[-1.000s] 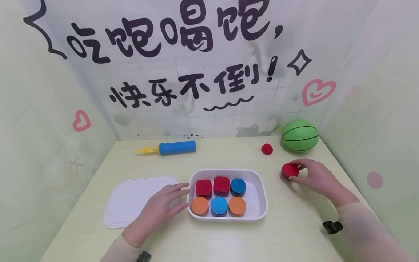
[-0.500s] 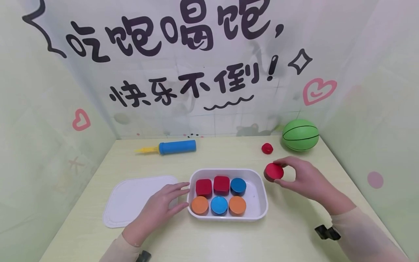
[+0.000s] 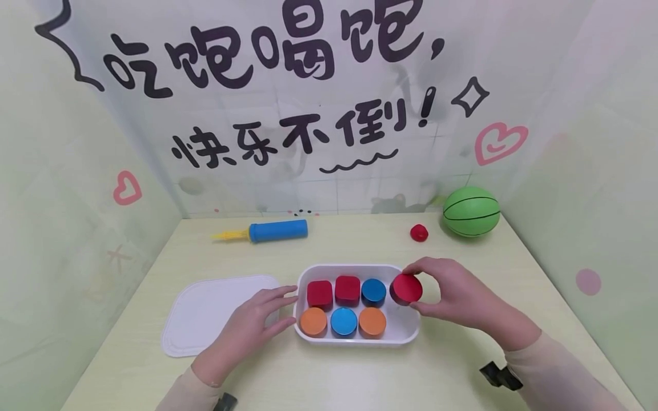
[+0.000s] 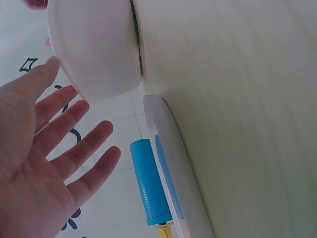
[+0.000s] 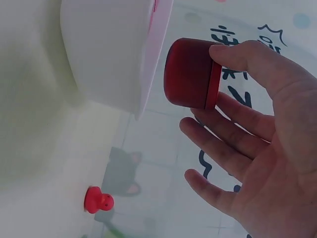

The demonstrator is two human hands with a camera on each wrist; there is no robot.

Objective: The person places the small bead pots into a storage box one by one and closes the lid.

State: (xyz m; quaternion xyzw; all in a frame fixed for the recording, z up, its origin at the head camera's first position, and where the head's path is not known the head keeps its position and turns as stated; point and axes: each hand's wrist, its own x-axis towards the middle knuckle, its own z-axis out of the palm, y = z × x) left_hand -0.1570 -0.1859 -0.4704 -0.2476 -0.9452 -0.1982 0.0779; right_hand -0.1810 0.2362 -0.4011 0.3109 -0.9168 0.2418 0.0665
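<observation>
My right hand (image 3: 452,291) pinches a small round red lidded jar (image 3: 407,289) between thumb and fingers. In the right wrist view the jar (image 5: 190,74) is held beside and above the wall of a white tray (image 5: 106,54). Inside the tray (image 3: 354,343) sit two red square-topped pieces (image 3: 320,294), two blue round pieces (image 3: 344,322) and two orange round pieces (image 3: 372,323). My left hand (image 3: 247,325) has its fingers spread, with the tips at the tray's left edge. The left wrist view shows the same hand (image 4: 54,153) palm up to the camera, holding nothing.
A flat white lid (image 3: 205,319) lies left of the tray, partly behind my left hand. Farther back lie a blue and yellow pump (image 3: 277,230), a red toy duck (image 3: 418,233) and a green ball (image 3: 471,212). A printed cloth (image 3: 319,194) hangs behind the table.
My right hand has brought the red jar leftward from the table on the right to over the tray's right end. The left hand has stayed at the tray's edge.
</observation>
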